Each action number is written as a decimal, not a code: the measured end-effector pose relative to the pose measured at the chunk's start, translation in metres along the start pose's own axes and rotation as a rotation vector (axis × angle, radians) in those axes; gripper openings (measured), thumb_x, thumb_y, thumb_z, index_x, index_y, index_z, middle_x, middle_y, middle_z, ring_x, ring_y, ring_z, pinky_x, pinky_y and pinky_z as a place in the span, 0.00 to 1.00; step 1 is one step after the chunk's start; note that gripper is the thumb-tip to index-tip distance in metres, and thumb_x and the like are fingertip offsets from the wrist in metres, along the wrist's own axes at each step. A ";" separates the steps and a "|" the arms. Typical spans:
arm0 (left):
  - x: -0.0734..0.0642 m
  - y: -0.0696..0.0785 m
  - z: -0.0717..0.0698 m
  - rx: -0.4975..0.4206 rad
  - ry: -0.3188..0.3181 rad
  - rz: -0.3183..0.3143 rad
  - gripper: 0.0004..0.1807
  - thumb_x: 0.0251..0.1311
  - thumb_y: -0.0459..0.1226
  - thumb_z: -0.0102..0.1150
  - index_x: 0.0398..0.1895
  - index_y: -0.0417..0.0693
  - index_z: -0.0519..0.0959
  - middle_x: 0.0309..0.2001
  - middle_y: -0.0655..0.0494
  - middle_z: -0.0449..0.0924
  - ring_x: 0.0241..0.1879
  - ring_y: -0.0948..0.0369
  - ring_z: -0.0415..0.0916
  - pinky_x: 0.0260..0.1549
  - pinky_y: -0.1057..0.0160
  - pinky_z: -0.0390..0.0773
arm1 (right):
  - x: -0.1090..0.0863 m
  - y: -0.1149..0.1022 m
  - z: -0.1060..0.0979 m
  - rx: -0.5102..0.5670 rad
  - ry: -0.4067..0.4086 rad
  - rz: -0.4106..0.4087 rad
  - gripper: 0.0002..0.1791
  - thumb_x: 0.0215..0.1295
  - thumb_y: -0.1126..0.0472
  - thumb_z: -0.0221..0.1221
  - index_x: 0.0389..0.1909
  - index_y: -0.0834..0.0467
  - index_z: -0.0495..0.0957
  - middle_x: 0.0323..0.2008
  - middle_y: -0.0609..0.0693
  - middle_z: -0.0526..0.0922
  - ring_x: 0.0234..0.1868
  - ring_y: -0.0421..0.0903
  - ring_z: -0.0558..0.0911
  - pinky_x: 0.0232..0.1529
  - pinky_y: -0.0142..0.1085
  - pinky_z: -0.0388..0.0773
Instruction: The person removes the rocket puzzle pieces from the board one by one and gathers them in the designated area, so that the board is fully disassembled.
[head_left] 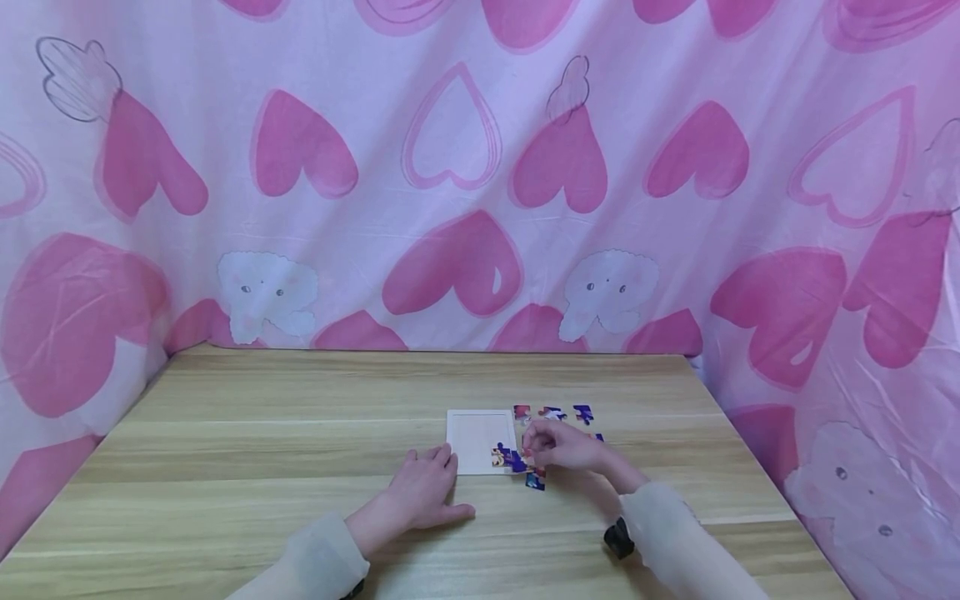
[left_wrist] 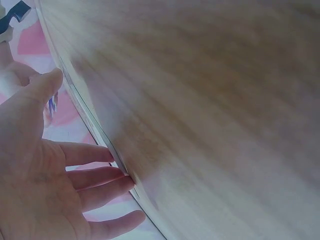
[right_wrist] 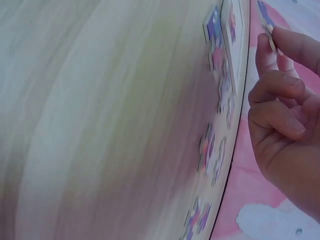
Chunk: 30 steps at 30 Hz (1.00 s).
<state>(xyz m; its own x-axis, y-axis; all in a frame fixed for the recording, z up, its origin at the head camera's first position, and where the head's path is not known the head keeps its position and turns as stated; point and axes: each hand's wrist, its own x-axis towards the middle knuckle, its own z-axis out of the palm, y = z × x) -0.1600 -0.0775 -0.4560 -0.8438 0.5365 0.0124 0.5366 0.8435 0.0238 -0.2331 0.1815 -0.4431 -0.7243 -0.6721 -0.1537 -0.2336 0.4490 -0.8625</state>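
My right hand (head_left: 566, 447) pinches a jigsaw puzzle piece between thumb and fingertips; in the right wrist view the piece (right_wrist: 265, 19) shows purple print, with its edge towards the camera. Beneath this hand, purple and yellow puzzle pieces (head_left: 510, 457) overlap the lower right corner of a pale puzzle frame (head_left: 472, 429) in the head view. My left hand (head_left: 423, 490) lies palm down at the left edge of that frame, fingers extended and thumb pointing right. From the left wrist, the left fingers (left_wrist: 102, 192) reach to the frame's edge.
Several loose pieces lie right of the frame, among them a red one (head_left: 522, 412), a purple one (head_left: 583, 413) and a blue one (head_left: 535, 482). All rest on a wood-grain table (head_left: 262, 425). A pink heart-print curtain (head_left: 450, 225) hangs behind and at both sides.
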 end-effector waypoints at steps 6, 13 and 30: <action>0.001 0.000 0.001 -0.002 0.003 0.001 0.48 0.45 0.68 0.45 0.54 0.34 0.69 0.55 0.40 0.66 0.54 0.48 0.64 0.45 0.42 0.64 | -0.011 0.010 -0.010 -0.015 -0.007 0.034 0.08 0.54 0.69 0.57 0.36 0.62 0.72 0.29 0.51 0.74 0.31 0.45 0.71 0.33 0.36 0.70; 0.001 -0.001 0.003 0.005 0.008 -0.002 0.48 0.45 0.68 0.45 0.53 0.34 0.69 0.55 0.40 0.66 0.54 0.48 0.64 0.45 0.42 0.64 | -0.025 0.016 -0.018 0.026 -0.018 0.035 0.10 0.54 0.68 0.58 0.37 0.65 0.71 0.29 0.52 0.74 0.30 0.45 0.70 0.32 0.34 0.69; 0.001 0.000 0.000 0.001 -0.005 -0.004 0.47 0.45 0.67 0.45 0.54 0.34 0.69 0.55 0.40 0.66 0.54 0.48 0.64 0.46 0.42 0.64 | -0.046 0.043 -0.032 0.074 -0.041 0.098 0.10 0.54 0.68 0.57 0.37 0.66 0.71 0.28 0.53 0.74 0.28 0.44 0.71 0.29 0.33 0.70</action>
<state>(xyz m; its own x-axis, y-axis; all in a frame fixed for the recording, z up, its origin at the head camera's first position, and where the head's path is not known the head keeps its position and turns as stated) -0.1604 -0.0771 -0.4564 -0.8458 0.5335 0.0072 0.5335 0.8455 0.0228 -0.2308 0.2510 -0.4576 -0.7135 -0.6518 -0.2570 -0.1137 0.4698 -0.8754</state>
